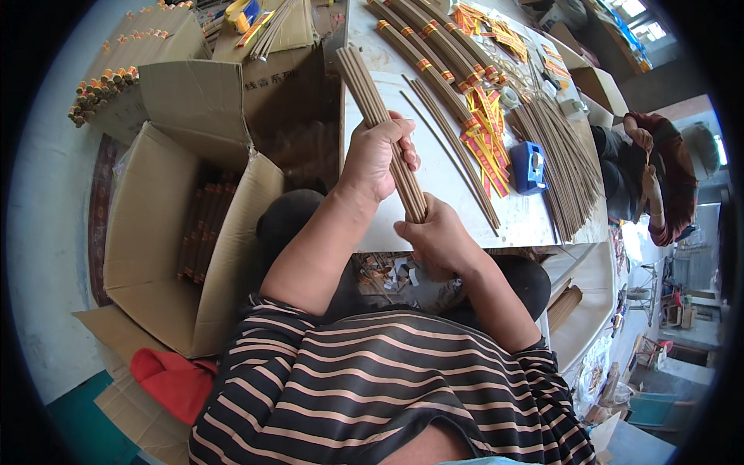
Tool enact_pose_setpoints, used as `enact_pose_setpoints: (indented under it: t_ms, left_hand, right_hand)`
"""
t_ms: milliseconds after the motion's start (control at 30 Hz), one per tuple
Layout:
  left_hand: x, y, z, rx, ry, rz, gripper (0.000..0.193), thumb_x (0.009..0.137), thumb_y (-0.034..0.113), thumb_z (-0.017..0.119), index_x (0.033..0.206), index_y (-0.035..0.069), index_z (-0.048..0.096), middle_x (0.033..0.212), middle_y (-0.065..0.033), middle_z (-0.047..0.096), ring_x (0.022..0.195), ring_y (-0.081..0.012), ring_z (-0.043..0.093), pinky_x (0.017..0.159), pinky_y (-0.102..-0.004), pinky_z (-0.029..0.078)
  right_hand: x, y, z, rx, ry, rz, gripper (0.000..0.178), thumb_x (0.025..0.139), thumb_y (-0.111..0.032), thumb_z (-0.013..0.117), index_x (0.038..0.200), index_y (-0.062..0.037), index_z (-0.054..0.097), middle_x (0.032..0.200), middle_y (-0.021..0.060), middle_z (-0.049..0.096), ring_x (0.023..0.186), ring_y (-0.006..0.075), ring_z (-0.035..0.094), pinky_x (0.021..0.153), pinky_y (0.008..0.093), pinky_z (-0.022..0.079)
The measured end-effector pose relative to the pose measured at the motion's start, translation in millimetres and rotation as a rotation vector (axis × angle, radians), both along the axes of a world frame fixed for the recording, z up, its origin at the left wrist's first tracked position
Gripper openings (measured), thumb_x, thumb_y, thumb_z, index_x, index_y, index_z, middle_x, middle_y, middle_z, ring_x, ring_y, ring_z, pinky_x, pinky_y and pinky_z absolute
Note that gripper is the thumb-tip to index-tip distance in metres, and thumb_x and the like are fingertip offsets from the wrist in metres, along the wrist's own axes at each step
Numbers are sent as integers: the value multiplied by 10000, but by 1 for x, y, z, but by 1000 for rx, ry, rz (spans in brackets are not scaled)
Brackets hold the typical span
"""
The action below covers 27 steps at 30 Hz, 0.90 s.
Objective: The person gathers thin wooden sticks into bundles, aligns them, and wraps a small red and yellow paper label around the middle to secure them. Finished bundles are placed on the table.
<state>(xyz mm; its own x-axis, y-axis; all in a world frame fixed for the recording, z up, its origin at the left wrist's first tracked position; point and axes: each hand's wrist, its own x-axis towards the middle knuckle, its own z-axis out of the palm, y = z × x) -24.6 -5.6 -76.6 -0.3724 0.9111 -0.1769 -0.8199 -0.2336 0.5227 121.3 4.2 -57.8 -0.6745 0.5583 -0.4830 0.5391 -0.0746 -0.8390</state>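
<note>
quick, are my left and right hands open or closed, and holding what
Left hand: closed around the middle of a bundle of brown incense sticks.
Right hand: closed on the lower end of that bundle.

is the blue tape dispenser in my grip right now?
No, the blue tape dispenser sits on the table; the left grip and right grip hold a bundle of sticks.

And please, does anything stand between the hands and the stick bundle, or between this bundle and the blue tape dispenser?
Nothing visible separates the left hand or the right hand from the stick bundle; both hold it. Between the bundle and the blue tape dispenser, loose sticks and red-and-yellow labels lie on the white table.
</note>
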Motion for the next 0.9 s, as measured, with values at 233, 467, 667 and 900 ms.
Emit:
enact_pose_setpoints:
  t_ms: [233, 467, 667, 900]
  left_hand:
    - [-3, 3, 0, 35, -133, -36, 94, 775, 25, 585, 770, 75, 506, 555, -28, 476, 448, -138, 473, 444, -294, 404]
    - [4, 7, -2, -80, 69, 54, 140, 798, 52, 586, 700, 76, 489, 568, -23, 484, 461, -126, 474, 453, -273, 407]
    - [0, 5, -1, 176, -162, -159, 135, 785, 54, 607, 741, 85, 483, 602, -16, 496, 470, -114, 475, 455, -266, 402]
    - [-2, 4, 2, -8, 5, -6, 157, 765, 42, 618, 732, 108, 479, 581, 1, 480, 462, -114, 467, 449, -262, 392]
  right_hand:
    - [1, 0, 4, -345, 139, -32, 177, 768, -56, 608, 818, -5, 445, 590, 57, 514, 423, 129, 507, 378, 253, 418]
    - [4, 0, -12, 298, -92, 5, 186, 768, -107, 604, 811, 15, 470, 599, 115, 536, 464, 172, 537, 432, 294, 442]
    - [15, 2, 4, -693, 274, -63, 190, 738, 3, 628, 817, -31, 458, 542, 41, 496, 405, 124, 501, 403, 237, 426]
    - [5, -3, 0, -71, 22, -15, 192, 771, -20, 621, 809, -33, 434, 584, 31, 476, 399, 106, 465, 368, 234, 380]
